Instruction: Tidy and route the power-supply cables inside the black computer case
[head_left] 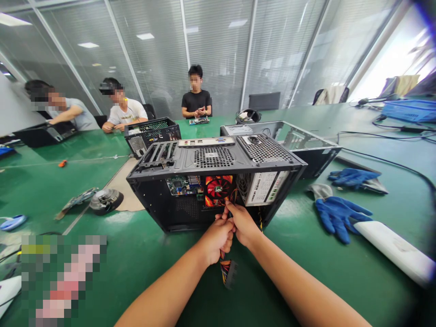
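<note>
A black computer case (163, 206) lies in front of me with its open side facing me. Inside it I see a red cooling fan (218, 187), a circuit board (182, 185) and a power supply (264, 190) with a white label. My left hand (218, 238) is closed around a bundle of coloured power cables (225, 269), whose wide dark connector (231, 275) hangs below the fist. Right beside it, my right hand (243, 222) is closed at the upper part of the same bundle, just below the fan. The fingers hide most of the cables there.
Another open case (316, 156) stands behind on the right, and a smaller one (153, 131) behind on the left. Blue work gloves (340, 213) and a white power strip (395, 250) lie to the right. A round cooler (106, 200) sits left. Three people work across the green table (136, 290).
</note>
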A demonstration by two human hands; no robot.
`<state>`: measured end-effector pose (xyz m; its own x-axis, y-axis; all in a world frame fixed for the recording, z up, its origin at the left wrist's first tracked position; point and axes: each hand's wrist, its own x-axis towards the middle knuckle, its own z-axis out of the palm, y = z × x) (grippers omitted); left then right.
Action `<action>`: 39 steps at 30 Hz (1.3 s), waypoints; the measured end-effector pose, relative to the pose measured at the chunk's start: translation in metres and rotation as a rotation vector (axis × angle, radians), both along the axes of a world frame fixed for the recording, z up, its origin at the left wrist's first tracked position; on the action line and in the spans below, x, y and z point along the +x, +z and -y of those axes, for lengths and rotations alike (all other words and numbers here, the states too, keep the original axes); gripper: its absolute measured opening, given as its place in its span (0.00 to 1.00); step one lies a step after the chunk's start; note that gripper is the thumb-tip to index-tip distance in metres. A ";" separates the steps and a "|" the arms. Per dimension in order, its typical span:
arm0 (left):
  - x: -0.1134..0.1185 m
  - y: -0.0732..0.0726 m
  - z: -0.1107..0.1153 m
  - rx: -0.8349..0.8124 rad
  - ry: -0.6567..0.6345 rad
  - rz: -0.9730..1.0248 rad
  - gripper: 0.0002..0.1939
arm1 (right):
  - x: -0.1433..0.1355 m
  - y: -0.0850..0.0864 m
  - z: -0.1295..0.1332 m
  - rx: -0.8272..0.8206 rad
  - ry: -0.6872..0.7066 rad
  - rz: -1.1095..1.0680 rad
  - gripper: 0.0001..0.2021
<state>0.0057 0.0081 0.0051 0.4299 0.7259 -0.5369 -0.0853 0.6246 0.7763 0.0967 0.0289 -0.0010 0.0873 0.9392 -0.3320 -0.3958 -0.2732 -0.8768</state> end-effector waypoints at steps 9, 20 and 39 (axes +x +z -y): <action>0.001 -0.007 0.001 0.105 0.021 -0.062 0.11 | -0.001 0.000 0.000 0.010 -0.017 0.003 0.16; 0.001 -0.001 0.000 0.039 0.003 -0.035 0.10 | -0.001 0.001 0.000 -0.014 -0.010 -0.001 0.15; -0.001 -0.012 -0.001 0.134 -0.020 -0.059 0.10 | -0.002 0.005 0.002 -0.015 -0.009 -0.003 0.14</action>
<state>0.0049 0.0093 -0.0065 0.4153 0.7844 -0.4607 -0.0255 0.5163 0.8560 0.0943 0.0267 0.0043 0.0945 0.9332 -0.3468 -0.4011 -0.2831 -0.8712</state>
